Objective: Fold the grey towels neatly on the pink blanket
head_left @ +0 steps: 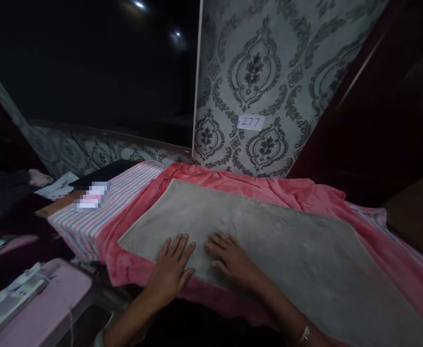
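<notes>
A large grey cloth (269,241) lies spread out flat over a pink plush blanket (124,262). Near its front left edge my left hand (171,272) rests palm down, the fingers spread and pointing away from me. A short way to the right, my right hand (231,258) also presses on the grey cloth, its fingers stretched out and angled to the left. Faint creases run through the cloth just beyond my right hand. Neither hand holds anything.
Under the blanket lies a striped cloth (120,193) with a blurred-out item on it. A pink stool (66,284) with a white device (14,299) stands front left. A large dark screen (99,72) hangs behind, beside a wall paper marked 277 (251,122).
</notes>
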Available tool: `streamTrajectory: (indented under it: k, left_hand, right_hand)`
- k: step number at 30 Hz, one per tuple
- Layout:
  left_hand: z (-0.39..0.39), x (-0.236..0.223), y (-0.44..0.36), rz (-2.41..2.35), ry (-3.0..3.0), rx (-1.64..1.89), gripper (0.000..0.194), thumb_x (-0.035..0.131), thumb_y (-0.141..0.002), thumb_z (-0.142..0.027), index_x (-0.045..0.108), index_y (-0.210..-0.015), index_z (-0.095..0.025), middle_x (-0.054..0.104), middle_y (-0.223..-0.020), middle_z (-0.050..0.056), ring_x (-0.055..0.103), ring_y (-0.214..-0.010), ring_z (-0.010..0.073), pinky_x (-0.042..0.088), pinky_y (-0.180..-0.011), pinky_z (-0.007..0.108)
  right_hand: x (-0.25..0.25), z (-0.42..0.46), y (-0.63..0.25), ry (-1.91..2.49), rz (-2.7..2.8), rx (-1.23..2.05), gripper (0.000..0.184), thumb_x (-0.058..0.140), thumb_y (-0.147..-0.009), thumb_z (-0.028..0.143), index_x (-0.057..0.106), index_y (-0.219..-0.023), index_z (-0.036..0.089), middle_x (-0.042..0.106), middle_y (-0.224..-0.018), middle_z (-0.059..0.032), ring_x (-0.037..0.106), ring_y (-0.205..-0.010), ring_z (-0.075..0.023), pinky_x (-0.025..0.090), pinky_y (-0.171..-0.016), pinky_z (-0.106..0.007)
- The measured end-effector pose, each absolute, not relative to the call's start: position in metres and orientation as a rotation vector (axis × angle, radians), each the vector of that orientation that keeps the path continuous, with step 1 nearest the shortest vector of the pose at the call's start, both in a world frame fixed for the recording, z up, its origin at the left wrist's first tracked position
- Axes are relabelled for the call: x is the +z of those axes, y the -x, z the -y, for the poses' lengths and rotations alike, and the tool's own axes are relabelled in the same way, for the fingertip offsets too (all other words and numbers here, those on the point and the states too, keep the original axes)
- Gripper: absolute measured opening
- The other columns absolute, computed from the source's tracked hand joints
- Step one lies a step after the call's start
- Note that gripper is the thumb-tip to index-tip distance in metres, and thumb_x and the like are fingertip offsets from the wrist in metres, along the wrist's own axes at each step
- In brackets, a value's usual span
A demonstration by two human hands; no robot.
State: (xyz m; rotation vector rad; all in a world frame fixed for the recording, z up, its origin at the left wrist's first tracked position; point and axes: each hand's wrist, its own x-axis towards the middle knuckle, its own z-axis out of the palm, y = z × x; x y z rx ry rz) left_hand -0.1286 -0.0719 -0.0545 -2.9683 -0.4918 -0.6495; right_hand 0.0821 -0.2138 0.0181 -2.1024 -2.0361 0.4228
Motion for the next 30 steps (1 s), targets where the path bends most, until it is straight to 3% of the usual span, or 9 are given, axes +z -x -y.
streamTrajectory:
  k: [4,7,9,11,16,19,25,30]
  left_hand:
    - [0.077,-0.05,0.147,0.485,3.073,-0.87,0.042,0.047,-0.097,-0.037,0.063,-0.134,-0.025,0.061,-0.143,0.012,0.057,-0.133,0.0279,0.046,-0.112,0.049]
    - [0.072,-0.035,0.166,0.624,3.209,-1.137,0.036,0.038,-0.1,-0.036,0.072,-0.096,-0.026,0.078,-0.1,0.008,0.073,-0.096,0.0214,0.059,-0.086,0.036]
    - [0.06,-0.02,0.171,0.861,3.266,-1.232,0.041,0.036,-0.1,-0.039,0.066,-0.077,-0.024,0.071,-0.073,0.004,0.069,-0.07,0.0181,0.056,-0.067,0.03]
    - [0.04,-0.002,0.165,1.036,3.273,-1.25,0.041,0.038,-0.098,-0.042,0.062,-0.07,-0.023,0.064,-0.063,0.001,0.062,-0.06,0.0165,0.051,-0.058,0.028]
    - [-0.048,0.037,0.097,1.061,3.221,-1.197,0.025,0.047,-0.09,-0.028,0.07,-0.094,-0.02,0.074,-0.091,0.005,0.067,-0.08,0.0185,0.053,-0.076,0.03]
    - [-0.107,0.049,0.047,1.404,3.086,-0.973,0.021,0.053,-0.084,-0.017,0.071,-0.096,-0.018,0.074,-0.099,0.009,0.068,-0.091,0.0213,0.053,-0.083,0.031]
    - [-0.175,0.043,-0.004,1.825,2.93,-0.663,0.017,0.067,-0.083,-0.03,0.071,-0.09,-0.015,0.073,-0.089,0.015,0.07,-0.093,0.0302,0.052,-0.078,0.034]
    - [-0.195,0.034,-0.019,1.866,2.87,-0.685,0.02,0.061,-0.088,-0.031,0.07,-0.091,-0.014,0.072,-0.094,0.015,0.069,-0.093,0.0289,0.05,-0.077,0.034]
  right_hand:
    - [0.024,0.167,-0.062,1.976,2.137,0.342,0.061,0.049,-0.102,0.044,0.032,-0.158,0.029,0.02,-0.167,-0.0085,0.014,-0.154,-0.0286,0.016,-0.124,-0.055]
    - [0.013,0.151,-0.047,1.769,2.304,0.409,0.065,0.051,-0.1,0.051,0.028,-0.159,0.035,0.018,-0.168,-0.0037,0.008,-0.155,-0.028,0.01,-0.124,-0.057]
    - [0.005,0.15,-0.043,1.636,2.385,0.469,0.067,0.051,-0.1,0.054,0.024,-0.159,0.039,0.016,-0.168,-0.0007,0.004,-0.155,-0.0266,0.006,-0.125,-0.057]
    - [0.001,0.152,-0.043,1.556,2.42,0.526,0.066,0.05,-0.1,0.055,0.023,-0.159,0.04,0.016,-0.168,0.0006,0.002,-0.155,-0.0257,0.003,-0.125,-0.057]
    - [0.003,0.152,-0.048,1.497,2.414,0.642,0.065,0.049,-0.1,0.058,0.027,-0.158,0.04,0.019,-0.168,0.0005,0.004,-0.155,-0.0269,0.0,-0.125,-0.058]
    - [0.007,0.152,-0.05,1.483,2.361,0.724,0.065,0.048,-0.099,0.062,0.029,-0.157,0.041,0.02,-0.167,0.0018,0.003,-0.155,-0.0266,-0.003,-0.125,-0.057]
    - [0.016,0.154,-0.054,1.412,2.286,0.815,0.066,0.045,-0.098,0.068,0.03,-0.157,0.042,0.021,-0.167,0.0032,0.004,-0.155,-0.0257,-0.004,-0.125,-0.055]
    - [0.016,0.155,-0.057,1.414,2.316,0.763,0.066,0.046,-0.099,0.064,0.025,-0.158,0.043,0.016,-0.168,0.005,0.003,-0.155,-0.0247,0.0,-0.126,-0.054]
